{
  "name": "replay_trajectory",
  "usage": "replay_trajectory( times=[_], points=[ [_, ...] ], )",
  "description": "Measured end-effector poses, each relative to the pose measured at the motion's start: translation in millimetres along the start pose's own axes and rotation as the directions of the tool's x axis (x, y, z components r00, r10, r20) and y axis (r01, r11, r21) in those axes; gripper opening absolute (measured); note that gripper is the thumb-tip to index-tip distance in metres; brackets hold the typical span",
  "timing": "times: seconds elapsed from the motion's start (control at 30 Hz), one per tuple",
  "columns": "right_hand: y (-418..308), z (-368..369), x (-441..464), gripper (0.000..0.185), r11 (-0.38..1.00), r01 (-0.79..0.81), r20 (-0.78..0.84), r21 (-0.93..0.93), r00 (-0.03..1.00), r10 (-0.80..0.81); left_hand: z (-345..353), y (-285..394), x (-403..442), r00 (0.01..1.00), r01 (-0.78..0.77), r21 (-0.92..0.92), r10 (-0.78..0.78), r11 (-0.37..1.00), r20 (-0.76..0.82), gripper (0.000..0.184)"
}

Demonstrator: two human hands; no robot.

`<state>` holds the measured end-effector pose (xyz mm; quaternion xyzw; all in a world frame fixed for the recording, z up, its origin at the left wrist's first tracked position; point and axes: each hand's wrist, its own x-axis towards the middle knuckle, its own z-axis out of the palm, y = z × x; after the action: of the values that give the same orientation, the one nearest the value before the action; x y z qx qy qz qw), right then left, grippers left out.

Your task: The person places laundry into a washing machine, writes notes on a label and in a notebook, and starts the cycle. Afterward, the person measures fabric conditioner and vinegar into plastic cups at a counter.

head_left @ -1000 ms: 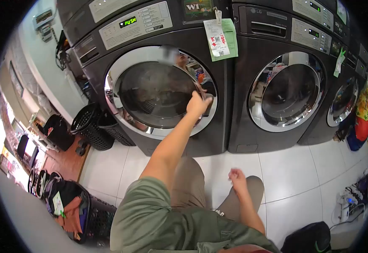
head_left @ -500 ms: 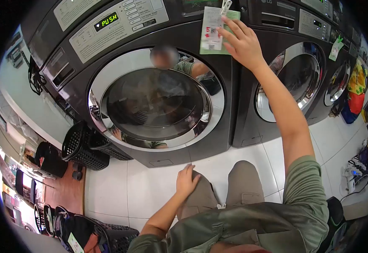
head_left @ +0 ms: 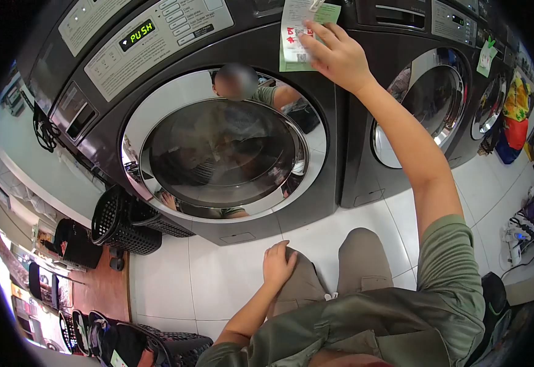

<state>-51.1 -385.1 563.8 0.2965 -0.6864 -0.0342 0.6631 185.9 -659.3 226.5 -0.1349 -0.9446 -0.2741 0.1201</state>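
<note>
My right hand (head_left: 337,56) is raised to a white receipt slip (head_left: 296,38) with red writing, its fingers stretched over the slip's right side. Behind the slip lies a green paper (head_left: 297,66), and a white clothespin (head_left: 317,5) sits at the top edge of both. These papers hang on the front of a dark washing machine (head_left: 334,177), right of its display (head_left: 137,35), which reads PUSH. Low in the view, my left hand (head_left: 277,263) rests on my left knee with fingers laid out, holding nothing. The machine's round glass door (head_left: 218,153) is closed, and dark laundry shows dimly inside.
More front-loading machines (head_left: 423,116) stand to the right, one with a green tag (head_left: 487,58). Black laundry baskets (head_left: 117,223) stand at left, and a filled basket (head_left: 178,345) is at lower left. A power strip with cables (head_left: 515,244) lies at right.
The view has shifted slightly, so the machine sits a little higher and further left. My right hand stays at the slip, its fingers slightly lower on it. My left hand remains on the knee.
</note>
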Motion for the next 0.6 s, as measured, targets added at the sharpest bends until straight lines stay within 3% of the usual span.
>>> replay_trajectory(
  times=[0.2,0.33,0.6],
  points=[
    [2.8,1.8,5.2,0.015,0.961,-0.208,0.001,0.180,0.978,0.211,3.9,5.5,4.7,1.000,-0.023,0.008,0.023,1.000,0.015,0.039],
    [8.1,5.1,5.6,0.015,0.968,-0.173,-0.061,0.183,0.980,0.187,3.7,7.0,5.2,0.999,-0.012,0.010,0.011,1.000,0.033,0.039],
    [4.8,-1.4,8.1,0.014,0.953,-0.211,0.003,0.220,0.977,0.215,3.9,2.8,0.4,1.000,-0.015,0.006,0.014,1.000,0.010,0.040]
  ],
)
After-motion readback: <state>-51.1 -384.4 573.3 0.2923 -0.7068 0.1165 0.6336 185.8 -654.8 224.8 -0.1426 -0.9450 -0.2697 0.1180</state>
